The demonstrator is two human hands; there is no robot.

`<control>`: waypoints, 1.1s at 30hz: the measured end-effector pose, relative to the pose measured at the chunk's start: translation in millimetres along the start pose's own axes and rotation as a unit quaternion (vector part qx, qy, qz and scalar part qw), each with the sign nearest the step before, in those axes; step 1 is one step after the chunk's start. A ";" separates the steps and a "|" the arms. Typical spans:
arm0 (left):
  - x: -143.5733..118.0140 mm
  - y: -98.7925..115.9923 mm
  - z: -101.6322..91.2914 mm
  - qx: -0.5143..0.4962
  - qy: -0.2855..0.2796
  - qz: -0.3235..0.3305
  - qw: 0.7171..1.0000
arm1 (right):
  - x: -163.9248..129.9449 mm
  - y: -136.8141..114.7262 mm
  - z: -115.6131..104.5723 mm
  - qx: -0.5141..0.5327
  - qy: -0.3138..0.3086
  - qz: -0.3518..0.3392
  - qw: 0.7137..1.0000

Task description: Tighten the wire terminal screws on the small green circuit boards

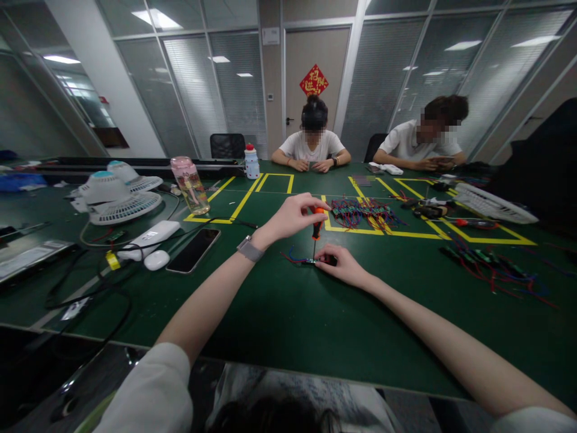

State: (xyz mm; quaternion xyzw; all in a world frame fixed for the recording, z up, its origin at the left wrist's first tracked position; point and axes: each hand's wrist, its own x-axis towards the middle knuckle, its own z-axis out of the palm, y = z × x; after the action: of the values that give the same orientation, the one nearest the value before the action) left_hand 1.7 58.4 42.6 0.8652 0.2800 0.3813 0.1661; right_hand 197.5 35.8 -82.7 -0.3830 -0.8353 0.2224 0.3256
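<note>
My left hand (pixel 297 215) is closed around the orange and black handle of a screwdriver (pixel 318 227), which points straight down. Its thin shaft meets a small green circuit board (pixel 309 261) lying on the dark green table (pixel 288 319). Red and blue wires trail from the board's left end. At the board's right side, my right hand (pixel 340 263) pinches it with thumb and fingers, hiding part of it. Just beyond my hands lies a row of similar wired circuit boards (pixel 360 211) inside a yellow tape outline.
More wired boards (pixel 491 264) lie at right, below a red-handled screwdriver (pixel 475 223). On the left are a phone (pixel 195 250), a white earbud case (pixel 157 260), a pink-lided bottle (pixel 189 185), and white fans (pixel 119 201). Two people (pixel 313 144) sit across the table.
</note>
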 end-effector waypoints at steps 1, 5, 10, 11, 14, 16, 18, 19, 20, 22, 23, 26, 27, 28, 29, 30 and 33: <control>-0.5 -1.2 0.3 0.027 0.012 0.003 1.000 | 0.0 0.1 0.0 0.000 0.000 -0.001 1.000; -1.1 -2.8 -0.3 0.111 0.027 0.033 0.993 | 0.1 0.7 0.0 0.007 0.002 -0.004 1.000; 0.3 7.4 -4.5 -0.001 -0.042 0.031 0.999 | 0.4 0.5 -0.1 0.008 0.002 0.001 1.000; 0.5 9.2 -4.9 -0.032 -0.066 0.006 0.997 | 0.5 0.3 0.0 0.007 0.003 0.002 1.000; 0.7 9.3 -4.4 -0.066 -0.051 -0.010 0.996 | 0.5 0.1 0.1 0.009 0.004 0.004 1.000; 1.0 6.0 -3.7 -0.036 -0.007 0.000 0.999 | 0.4 0.5 0.2 0.011 0.002 0.005 1.000; 1.3 2.5 -3.6 0.013 0.011 0.001 1.000 | 0.1 1.4 0.3 0.012 0.001 0.002 1.000; 1.5 1.3 -3.7 0.029 0.011 0.007 1.000 | 0.0 1.9 0.4 0.012 0.001 0.000 1.000; 1.6 0.6 -3.8 0.035 0.006 0.018 0.999 | -0.1 2.4 0.5 0.012 0.002 -0.001 1.000; 1.8 0.4 -3.9 0.027 -0.005 0.043 0.999 | -0.2 2.9 0.5 0.009 0.003 -0.003 1.000; 1.7 0.7 -3.7 0.022 -0.007 0.049 0.999 | -0.2 2.9 0.4 0.007 0.003 -0.003 1.000; 1.0 1.1 -2.3 0.043 0.011 0.033 0.998 | -0.1 2.1 0.0 0.001 0.001 -0.003 1.000; 0.8 0.9 -1.9 0.057 0.022 0.025 0.998 | 0.0 1.7 -0.1 0.000 0.000 -0.003 1.000; 0.5 0.5 -1.6 0.070 0.030 0.021 0.997 | 0.1 1.3 -0.3 -0.002 0.000 -0.003 1.000; 0.4 0.0 -1.5 0.077 0.033 0.022 0.996 | 0.2 1.0 -0.4 -0.002 0.000 -0.002 1.000; 0.2 -0.4 -1.4 0.077 0.032 0.026 0.996 | 0.2 0.8 -0.5 -0.003 0.000 -0.002 1.000; 0.2 -0.5 -1.5 0.056 0.008 0.042 0.998 | 0.3 0.4 -0.6 0.000 -0.001 -0.001 1.000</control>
State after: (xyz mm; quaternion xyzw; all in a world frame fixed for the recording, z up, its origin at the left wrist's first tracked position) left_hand 0.4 59.1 43.5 0.8807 0.2659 0.3790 0.0995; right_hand 198.0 36.4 -82.5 -0.3826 -0.8359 0.2222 0.3250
